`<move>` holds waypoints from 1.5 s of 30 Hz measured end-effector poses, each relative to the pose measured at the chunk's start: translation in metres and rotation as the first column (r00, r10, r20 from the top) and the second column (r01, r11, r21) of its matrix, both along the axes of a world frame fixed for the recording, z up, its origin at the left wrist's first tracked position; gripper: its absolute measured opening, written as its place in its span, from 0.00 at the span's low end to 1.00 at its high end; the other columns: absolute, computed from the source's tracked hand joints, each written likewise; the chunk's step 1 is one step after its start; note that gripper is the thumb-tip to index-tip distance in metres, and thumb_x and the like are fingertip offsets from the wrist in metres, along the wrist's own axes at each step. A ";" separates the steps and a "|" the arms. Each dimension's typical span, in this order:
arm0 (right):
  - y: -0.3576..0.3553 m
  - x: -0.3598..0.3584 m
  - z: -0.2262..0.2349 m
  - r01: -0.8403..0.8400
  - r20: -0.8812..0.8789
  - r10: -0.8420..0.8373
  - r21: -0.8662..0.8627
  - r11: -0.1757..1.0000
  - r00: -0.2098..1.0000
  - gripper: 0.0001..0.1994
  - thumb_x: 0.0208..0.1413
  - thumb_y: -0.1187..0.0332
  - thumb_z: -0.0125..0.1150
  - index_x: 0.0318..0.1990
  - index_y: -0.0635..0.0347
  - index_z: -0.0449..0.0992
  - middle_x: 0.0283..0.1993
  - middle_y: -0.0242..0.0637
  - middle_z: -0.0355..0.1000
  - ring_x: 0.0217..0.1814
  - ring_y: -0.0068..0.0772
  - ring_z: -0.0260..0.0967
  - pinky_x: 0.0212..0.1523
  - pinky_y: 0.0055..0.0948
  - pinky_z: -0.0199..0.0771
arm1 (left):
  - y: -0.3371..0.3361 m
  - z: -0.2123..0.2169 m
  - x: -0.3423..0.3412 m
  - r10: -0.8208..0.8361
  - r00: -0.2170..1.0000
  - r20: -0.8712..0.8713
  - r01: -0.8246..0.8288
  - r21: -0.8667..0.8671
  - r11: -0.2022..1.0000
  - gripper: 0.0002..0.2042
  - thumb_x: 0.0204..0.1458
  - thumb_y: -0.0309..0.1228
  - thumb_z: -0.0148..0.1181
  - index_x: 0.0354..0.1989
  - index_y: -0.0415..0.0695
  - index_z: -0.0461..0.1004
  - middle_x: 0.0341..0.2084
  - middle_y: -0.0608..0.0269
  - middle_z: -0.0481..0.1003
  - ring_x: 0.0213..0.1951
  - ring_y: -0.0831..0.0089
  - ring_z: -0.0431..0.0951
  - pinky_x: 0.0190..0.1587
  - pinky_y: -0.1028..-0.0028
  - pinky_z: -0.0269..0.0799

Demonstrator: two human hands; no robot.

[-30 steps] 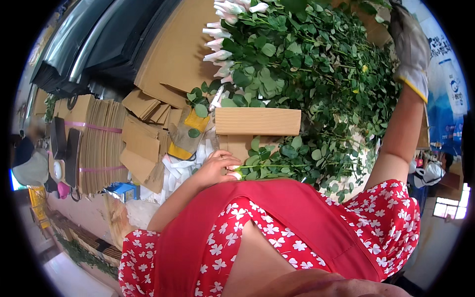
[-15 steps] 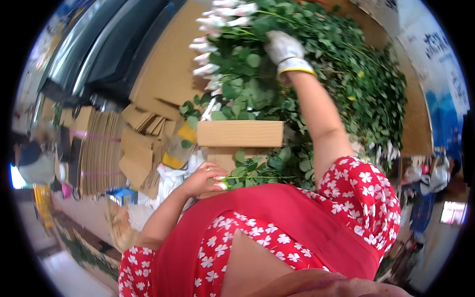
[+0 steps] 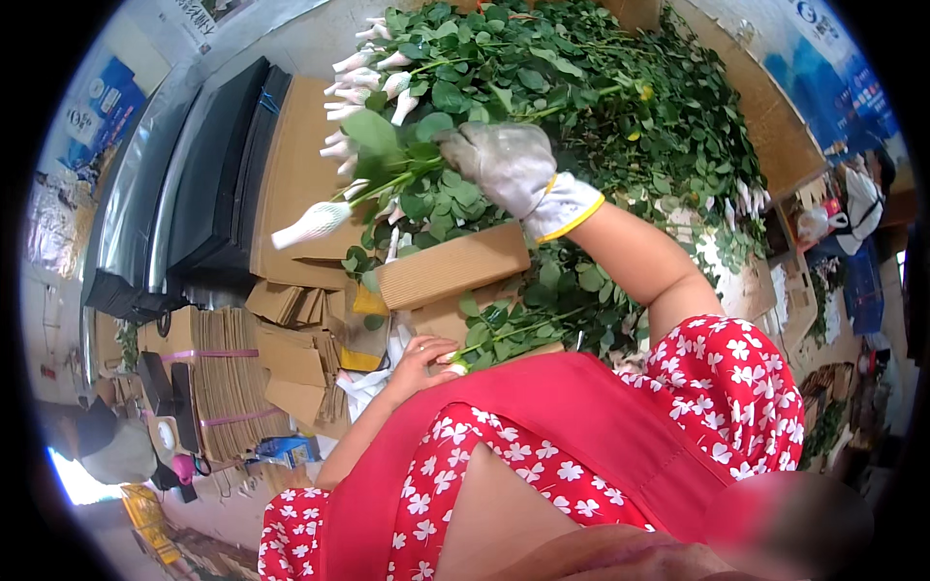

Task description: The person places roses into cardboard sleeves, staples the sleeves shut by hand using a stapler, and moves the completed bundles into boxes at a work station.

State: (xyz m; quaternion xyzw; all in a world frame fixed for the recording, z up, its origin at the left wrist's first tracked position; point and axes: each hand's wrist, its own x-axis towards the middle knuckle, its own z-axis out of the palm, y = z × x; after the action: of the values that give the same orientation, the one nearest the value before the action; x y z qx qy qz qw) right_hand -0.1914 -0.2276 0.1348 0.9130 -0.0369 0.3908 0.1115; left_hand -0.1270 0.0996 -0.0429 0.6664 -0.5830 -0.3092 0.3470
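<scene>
In my gloved right hand (image 3: 504, 165), closed around its leafy stem, is a rose with a white net sleeve (image 3: 315, 225) over its bud, which points down and left. It hangs over a large pile of roses (image 3: 581, 107), with more netted buds (image 3: 360, 77) along the pile's left side. My bare left hand (image 3: 423, 360) is closed low against my apron, its fingers at the pale head of another rose (image 3: 457, 368). That rose's green stem runs right among leaves; my fingers partly hide its head.
A corrugated cardboard piece (image 3: 453, 266) lies between my hands. To the left are bundled cardboard sheets (image 3: 228, 363), loose cardboard pieces (image 3: 295, 373) and dark long boxes (image 3: 223, 165). A cardboard wall (image 3: 775, 126) bounds the pile on the right.
My right hand has come left and nearer from the pile, and a netted rose now shows in it. The corrugated piece looks tilted. My left hand has stayed at the rose by my apron.
</scene>
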 end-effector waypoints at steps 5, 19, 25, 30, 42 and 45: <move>-0.107 -0.041 -0.002 0.617 -0.477 -0.560 -0.045 0.786 0.678 0.09 0.55 0.74 0.47 0.39 0.54 0.73 0.36 0.41 0.74 0.34 0.35 0.75 0.31 0.35 0.78 | -0.013 0.001 -0.002 -0.032 0.999 0.038 0.033 -0.037 0.999 0.24 0.37 0.31 0.70 0.47 0.47 0.75 0.47 0.66 0.75 0.52 0.62 0.66 0.58 0.66 0.59; -0.123 0.052 0.052 0.486 -0.246 -0.463 0.037 0.873 0.851 0.09 0.50 0.71 0.53 0.39 0.57 0.73 0.32 0.46 0.73 0.33 0.48 0.72 0.34 0.40 0.73 | 0.001 0.005 0.001 0.105 0.949 -0.297 -0.171 -0.205 0.964 0.17 0.41 0.24 0.66 0.43 0.42 0.76 0.46 0.58 0.75 0.46 0.62 0.72 0.50 0.69 0.68; -0.023 0.035 -0.064 0.198 -0.576 0.086 0.412 0.890 0.813 0.08 0.53 0.66 0.52 0.37 0.54 0.76 0.29 0.45 0.74 0.32 0.50 0.72 0.32 0.40 0.74 | -0.075 0.013 0.097 0.670 0.692 -0.271 -0.722 -0.286 0.630 0.08 0.54 0.29 0.58 0.36 0.35 0.75 0.28 0.59 0.76 0.32 0.76 0.75 0.37 0.76 0.71; -0.015 0.015 -0.076 0.116 -0.520 0.290 0.614 0.780 0.803 0.12 0.54 0.63 0.54 0.44 0.56 0.75 0.37 0.46 0.75 0.38 0.49 0.73 0.38 0.40 0.74 | -0.189 -0.015 0.188 0.664 0.699 0.264 -0.493 -0.495 0.715 0.10 0.46 0.27 0.60 0.37 0.39 0.75 0.34 0.51 0.75 0.39 0.55 0.75 0.43 0.64 0.71; -0.015 -0.009 -0.076 0.045 -0.382 0.205 0.552 0.833 0.901 0.12 0.51 0.66 0.56 0.44 0.52 0.75 0.34 0.44 0.75 0.37 0.49 0.72 0.36 0.38 0.74 | -0.185 0.033 0.148 0.439 0.682 0.585 -0.533 -0.013 0.846 0.16 0.44 0.35 0.65 0.39 0.44 0.69 0.40 0.45 0.72 0.41 0.47 0.73 0.42 0.56 0.69; -0.004 -0.011 -0.041 -0.077 -0.320 0.336 0.612 0.787 0.886 0.19 0.48 0.67 0.58 0.51 0.51 0.71 0.49 0.41 0.71 0.41 0.48 0.72 0.42 0.37 0.75 | -0.154 0.073 0.138 0.349 0.850 0.395 -0.352 -0.069 0.933 0.15 0.43 0.33 0.65 0.36 0.41 0.68 0.32 0.46 0.74 0.34 0.50 0.76 0.37 0.60 0.71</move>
State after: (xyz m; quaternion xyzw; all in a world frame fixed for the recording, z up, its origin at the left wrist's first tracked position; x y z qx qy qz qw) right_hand -0.2020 -0.2319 0.0934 0.9620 -0.0277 0.1686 -0.2129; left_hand 0.0108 -0.0549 0.0299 0.8115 -0.5092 -0.0995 0.2688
